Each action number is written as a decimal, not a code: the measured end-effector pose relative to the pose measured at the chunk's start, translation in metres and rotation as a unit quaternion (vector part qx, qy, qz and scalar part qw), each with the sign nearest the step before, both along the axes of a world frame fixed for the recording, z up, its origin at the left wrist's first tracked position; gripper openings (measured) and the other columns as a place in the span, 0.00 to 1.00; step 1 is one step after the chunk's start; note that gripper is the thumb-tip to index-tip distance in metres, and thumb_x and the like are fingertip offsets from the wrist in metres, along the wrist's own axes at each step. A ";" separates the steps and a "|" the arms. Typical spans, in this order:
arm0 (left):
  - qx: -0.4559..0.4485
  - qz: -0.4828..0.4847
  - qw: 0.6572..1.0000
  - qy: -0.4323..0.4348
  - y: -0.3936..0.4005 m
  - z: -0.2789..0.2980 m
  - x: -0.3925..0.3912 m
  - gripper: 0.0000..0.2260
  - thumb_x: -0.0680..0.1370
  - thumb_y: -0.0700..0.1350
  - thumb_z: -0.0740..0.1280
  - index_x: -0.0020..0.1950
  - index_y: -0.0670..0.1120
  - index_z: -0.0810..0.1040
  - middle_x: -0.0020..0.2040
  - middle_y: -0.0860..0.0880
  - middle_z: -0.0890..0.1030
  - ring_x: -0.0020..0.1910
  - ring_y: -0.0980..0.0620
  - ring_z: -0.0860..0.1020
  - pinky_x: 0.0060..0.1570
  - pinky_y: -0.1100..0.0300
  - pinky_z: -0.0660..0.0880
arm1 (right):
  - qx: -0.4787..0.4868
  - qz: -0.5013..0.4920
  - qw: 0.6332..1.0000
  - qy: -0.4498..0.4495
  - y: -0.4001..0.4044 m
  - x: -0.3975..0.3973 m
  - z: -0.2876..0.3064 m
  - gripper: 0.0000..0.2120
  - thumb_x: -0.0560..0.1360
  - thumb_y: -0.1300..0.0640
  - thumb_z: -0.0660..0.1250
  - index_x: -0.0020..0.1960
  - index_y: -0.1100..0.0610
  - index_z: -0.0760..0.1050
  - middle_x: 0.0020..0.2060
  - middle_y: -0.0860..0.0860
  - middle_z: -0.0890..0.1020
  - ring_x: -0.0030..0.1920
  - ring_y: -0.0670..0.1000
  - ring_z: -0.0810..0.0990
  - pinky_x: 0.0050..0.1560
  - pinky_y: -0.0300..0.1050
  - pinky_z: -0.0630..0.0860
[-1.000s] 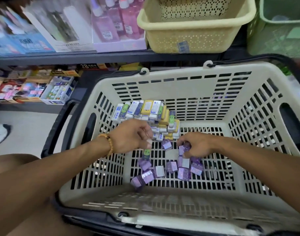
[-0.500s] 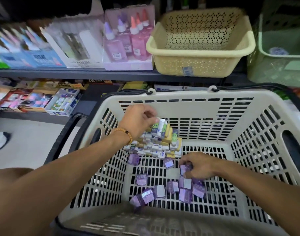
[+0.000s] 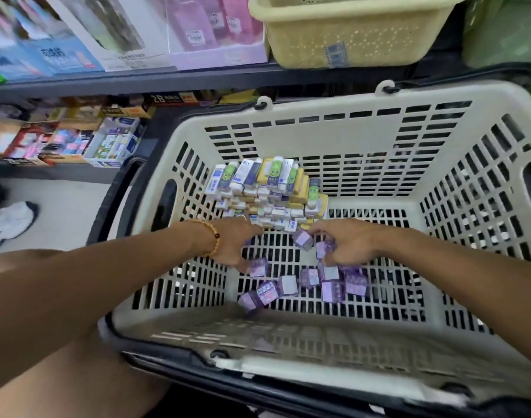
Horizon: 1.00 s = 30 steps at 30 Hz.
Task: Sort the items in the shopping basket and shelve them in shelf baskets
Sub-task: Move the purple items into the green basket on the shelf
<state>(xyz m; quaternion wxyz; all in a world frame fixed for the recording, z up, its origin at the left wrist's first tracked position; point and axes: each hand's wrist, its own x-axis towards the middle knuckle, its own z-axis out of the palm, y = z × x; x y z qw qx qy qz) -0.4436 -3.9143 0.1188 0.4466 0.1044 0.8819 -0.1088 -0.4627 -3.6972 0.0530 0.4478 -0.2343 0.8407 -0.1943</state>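
1. Right hand (image 3: 347,242) grasps several purple packs (image 3: 324,248), low over the basket (image 3: 288,140) floor.
2. Left hand (image 3: 234,239) reaches palm-down, thumb touching a loose pack (image 3: 258,267); whether it grips cannot be told.
3. More purple packs lie scattered just beneath both hands.
4. A stack (image 3: 267,188) of white, yellow and green boxes leans in the far left corner.
5. Yellow shelf basket (image 3: 348,34) sits above.

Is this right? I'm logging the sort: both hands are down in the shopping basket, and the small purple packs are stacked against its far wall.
Not quite. In the head view the purple packs lie scattered loose on the shopping basket floor near the hands; the pile against the far wall is the white, yellow and green boxes. Both the left hand and right hand are indeed down in the basket.
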 end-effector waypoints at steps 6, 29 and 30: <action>0.055 0.009 0.998 0.037 -0.016 -0.032 0.017 0.39 0.67 0.56 0.75 0.73 0.45 0.64 0.67 0.45 0.69 0.66 0.45 0.68 0.66 0.50 0.69 | 0.011 0.054 0.998 0.021 -0.009 0.003 -0.001 0.33 0.76 0.53 0.70 0.76 0.47 0.59 0.74 0.53 0.66 0.70 0.55 0.69 0.70 0.54 0.68; 0.180 0.120 0.973 -0.075 0.000 -0.043 0.032 0.42 0.68 0.58 0.75 0.76 0.56 0.57 0.71 0.49 0.68 0.65 0.49 0.71 0.59 0.61 0.67 | 0.012 0.027 0.999 -0.037 0.000 0.004 -0.001 0.32 0.74 0.54 0.73 0.74 0.45 0.64 0.73 0.50 0.66 0.64 0.51 0.71 0.62 0.47 0.68; 0.194 0.122 0.969 -0.088 0.006 -0.047 0.036 0.42 0.68 0.58 0.75 0.76 0.56 0.57 0.72 0.49 0.67 0.66 0.49 0.70 0.59 0.62 0.67 | 0.017 0.028 0.998 -0.046 0.002 0.005 -0.002 0.31 0.73 0.54 0.73 0.73 0.46 0.66 0.71 0.50 0.68 0.62 0.51 0.71 0.60 0.49 0.70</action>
